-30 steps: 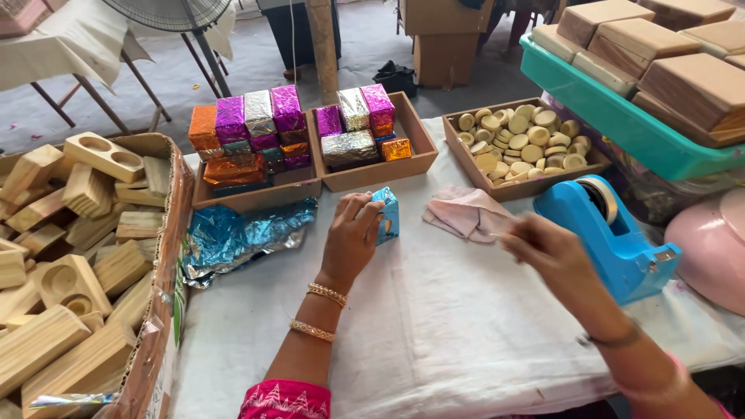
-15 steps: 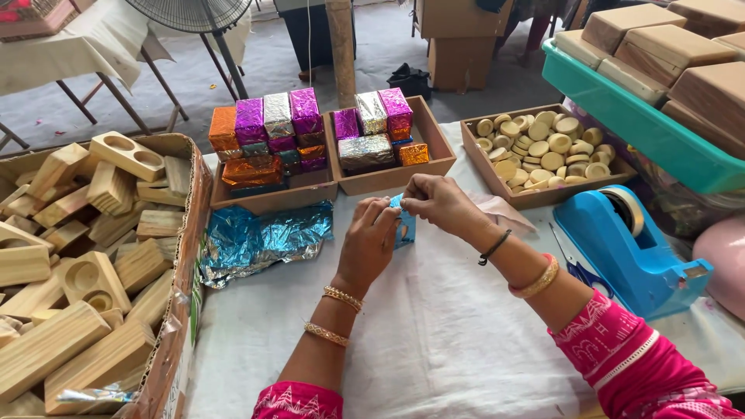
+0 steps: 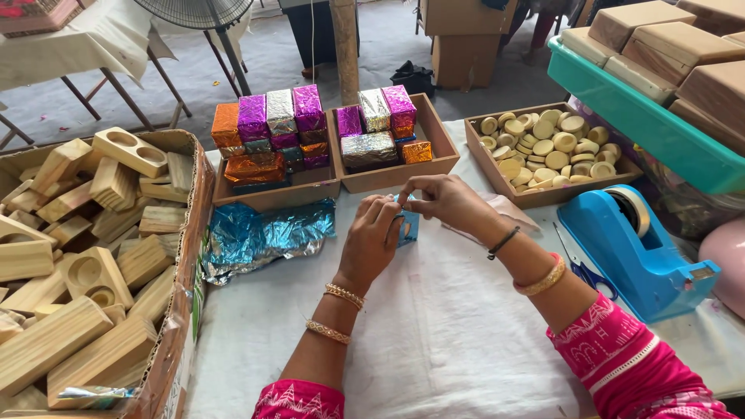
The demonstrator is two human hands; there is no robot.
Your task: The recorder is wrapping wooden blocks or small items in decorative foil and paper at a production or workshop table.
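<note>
1. Far left, a cardboard box point(image 3: 182, 310) sits heaped with pale wooden blocks point(image 3: 85, 256), some bored with round holes.
2. Just right of the box, a crumpled sheet of blue foil point(image 3: 260, 237) lies on the white table cover point(image 3: 434, 341).
3. Beyond the foil, at the far side, a wooden tray point(image 3: 275, 195) carries wrapped blocks point(image 3: 268, 128) in orange, purple and silver foil, stacked upright and flat.
4. Now the middle: my left hand point(image 3: 371, 244) is up on the cloth, fingers curled round a small block in blue foil point(image 3: 409, 227), gripping it from the left.
5. My right hand point(image 3: 446, 200) comes in from the right and pinches the top of that same block, so both hands are together, closed on the one piece. It stands on the cloth, near the trays.
6. Behind my hands, a second wooden tray point(image 3: 434, 147) holds more wrapped pieces, purple, silver and orange.
7. Under my right wrist, a bit of pinkish paper point(image 3: 516, 216) peeks out.
8. Further right, a third tray point(image 3: 485, 159) is full of small round wooden discs point(image 3: 547, 143).
9. Near right, a blue tape dispenser point(image 3: 640, 260) sits with its roll of pale tape point(image 3: 632, 206), and blue-handled scissors point(image 3: 582, 271) lie just beside it.
10. Far right, a teal crate point(image 3: 636, 116) bears brown wooden blocks.
</note>
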